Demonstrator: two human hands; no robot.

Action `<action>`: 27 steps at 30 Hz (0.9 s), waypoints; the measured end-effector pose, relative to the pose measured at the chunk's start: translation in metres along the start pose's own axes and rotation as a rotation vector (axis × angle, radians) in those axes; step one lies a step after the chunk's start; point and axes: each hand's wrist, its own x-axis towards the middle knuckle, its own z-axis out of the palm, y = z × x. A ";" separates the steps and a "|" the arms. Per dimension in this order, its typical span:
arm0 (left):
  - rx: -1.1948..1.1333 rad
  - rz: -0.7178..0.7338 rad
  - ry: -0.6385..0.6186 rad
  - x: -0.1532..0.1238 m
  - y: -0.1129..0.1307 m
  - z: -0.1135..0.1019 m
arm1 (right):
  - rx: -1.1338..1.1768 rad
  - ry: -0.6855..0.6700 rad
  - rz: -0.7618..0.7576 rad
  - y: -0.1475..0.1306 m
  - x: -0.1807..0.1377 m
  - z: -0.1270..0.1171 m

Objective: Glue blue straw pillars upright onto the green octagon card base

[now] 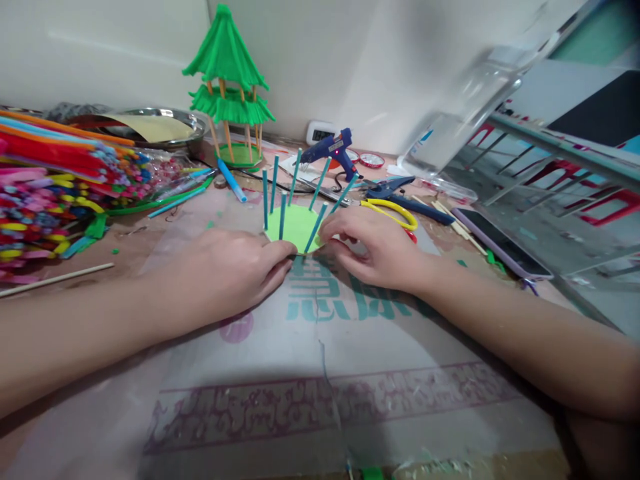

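Observation:
A light green disc [295, 225] lies low over the printed sheet, with several blue-green sticks [274, 185] standing up around its edge. Some sticks are upright, while those on the right lean outward. My left hand [237, 263] pinches the near left edge of the disc between thumb and fingers. At the right edge, my right hand [377, 247] has its fingers curled onto the rim, close to the front right stick. The parts of the disc under my fingertips are hidden.
Behind stands a green-roofed model pavilion [227, 100]. A blue glue gun [333, 152], pliers [405, 197] and yellow-handled scissors [393, 210] lie beyond my right hand. Colourful pipe cleaners [55, 193] pile up left, near a metal bowl [197, 127]. A phone [500, 241] rests at the right edge.

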 end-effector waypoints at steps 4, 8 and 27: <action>-0.006 -0.012 -0.017 -0.001 -0.001 0.000 | 0.058 -0.007 -0.047 0.000 -0.003 -0.002; -0.018 -0.014 -0.027 -0.001 -0.003 0.001 | 0.081 -0.008 -0.086 -0.003 -0.003 0.000; -0.029 -0.003 0.000 0.000 -0.002 0.003 | -0.113 -0.095 -0.274 -0.007 0.005 -0.001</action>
